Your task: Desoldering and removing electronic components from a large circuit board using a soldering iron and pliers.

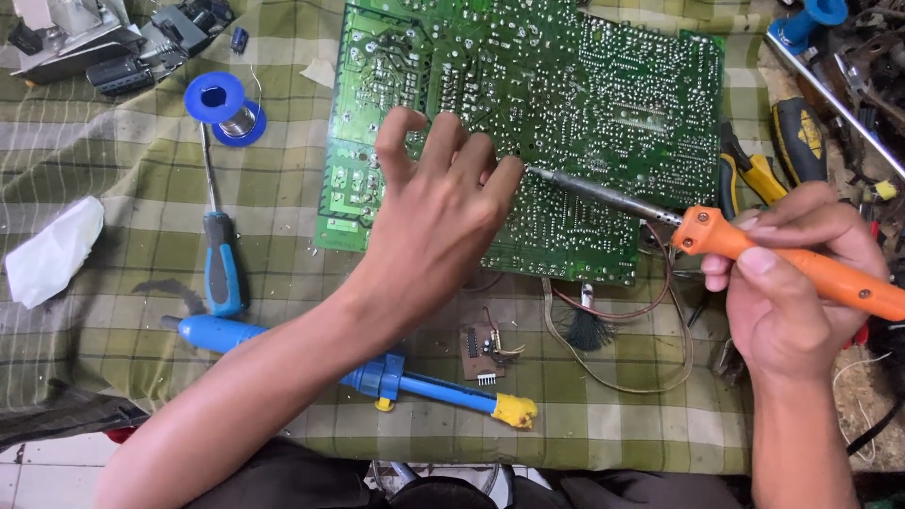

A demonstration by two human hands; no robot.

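Orange soldering iron [801, 259] in right hand [792, 292] — tip mid-board [556, 104], edges free.

Take the circuit board [566, 113] as your landmark: your left hand [443, 212] rests on it, your right hand [801, 283] sits right of it, the soldering iron [716, 236] reaching onto it. Left lie the solder spool [224, 108] and screwdriver [222, 254]; nearer you, the desoldering pump [377, 377].
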